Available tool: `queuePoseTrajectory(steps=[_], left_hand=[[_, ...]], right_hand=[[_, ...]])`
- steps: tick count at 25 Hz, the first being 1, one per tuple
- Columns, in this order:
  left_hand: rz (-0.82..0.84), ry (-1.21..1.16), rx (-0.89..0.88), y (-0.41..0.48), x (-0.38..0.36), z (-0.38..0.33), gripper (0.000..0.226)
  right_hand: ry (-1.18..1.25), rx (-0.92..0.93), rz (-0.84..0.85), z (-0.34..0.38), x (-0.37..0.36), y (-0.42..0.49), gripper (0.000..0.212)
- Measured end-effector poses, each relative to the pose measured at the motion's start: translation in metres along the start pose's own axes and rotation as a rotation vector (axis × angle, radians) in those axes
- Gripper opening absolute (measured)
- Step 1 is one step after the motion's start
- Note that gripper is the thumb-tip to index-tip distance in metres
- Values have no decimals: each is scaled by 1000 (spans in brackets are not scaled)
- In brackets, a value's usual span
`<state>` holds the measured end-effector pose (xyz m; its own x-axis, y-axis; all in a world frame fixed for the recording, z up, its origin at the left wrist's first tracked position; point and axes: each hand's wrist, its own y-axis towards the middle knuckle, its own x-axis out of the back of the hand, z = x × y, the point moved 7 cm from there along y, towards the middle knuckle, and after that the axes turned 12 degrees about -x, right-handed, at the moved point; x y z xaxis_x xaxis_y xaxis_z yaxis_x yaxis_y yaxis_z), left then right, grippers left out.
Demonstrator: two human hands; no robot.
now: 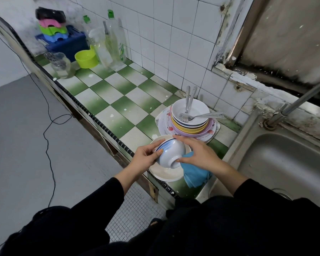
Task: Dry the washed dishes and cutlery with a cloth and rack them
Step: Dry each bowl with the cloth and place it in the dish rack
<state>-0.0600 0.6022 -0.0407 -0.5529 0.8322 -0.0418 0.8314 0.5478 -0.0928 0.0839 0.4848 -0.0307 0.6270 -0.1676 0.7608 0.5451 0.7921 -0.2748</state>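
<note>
Step in hand: we judge this to be the drying of a single piece, the blue-striped bowl [171, 154], which is tipped with its foot toward us and its mouth away.
Bowl's place: left of the sink [284, 163], at the near edge of the tiled counter [118, 100], held just above a white plate [164, 175].
Left hand: our left hand [146, 154] grips the bowl at its rim, thumb on the outer wall and fingers curled over the lip.
Right hand: our right hand [198, 154] grips the opposite side, thumb at the foot ring and fingers laid over the wall.
Cloth: the blue cloth [194, 174] lies bunched under our right wrist, between the bowl and the sink. We cannot tell whether the palm holds any of it.
Waiting pile: the stack of dishes [188, 126] stands left of the sink and farther back, by the wall, with forks [187, 100] in its top bowl. We take these as not yet dried.
Rack: we see no plain dish rack. The blue crate [68, 43], far left of the sink, may serve, though that is a guess.
Next move: we would bring the cloth onto the bowl's wall and foot while one hand alone steadies it. That calls for a firm hold, since the glaze may be wet.
</note>
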Motion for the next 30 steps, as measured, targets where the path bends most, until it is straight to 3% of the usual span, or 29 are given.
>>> queuePoseTrajectory(steps=[3, 7, 11, 14, 18, 25, 30], left_hand=[[56, 95, -25, -7, -6, -9, 57], [107, 469, -159, -9, -10, -20, 99], [-45, 386, -244, -9, -10, -38, 88], [-87, 298, -202, -9, -9, -43, 83], [-50, 36, -179, -9, -8, -50, 57], [26, -33, -209, -13, -17, -69, 53], [-57, -12, -203, -15, -23, -75, 54]], right_hand=[[127, -11, 11, -1, -1, -3, 80], [387, -36, 0, 8, 12, -4, 67], [475, -40, 1, 18, 25, -7, 65], [532, -31, 2, 21, 32, -10, 63], [664, -8, 57, 17, 38, -15, 59], [943, -100, 256, 9, 24, -22, 62], [951, -236, 57, 4, 36, -28, 67]])
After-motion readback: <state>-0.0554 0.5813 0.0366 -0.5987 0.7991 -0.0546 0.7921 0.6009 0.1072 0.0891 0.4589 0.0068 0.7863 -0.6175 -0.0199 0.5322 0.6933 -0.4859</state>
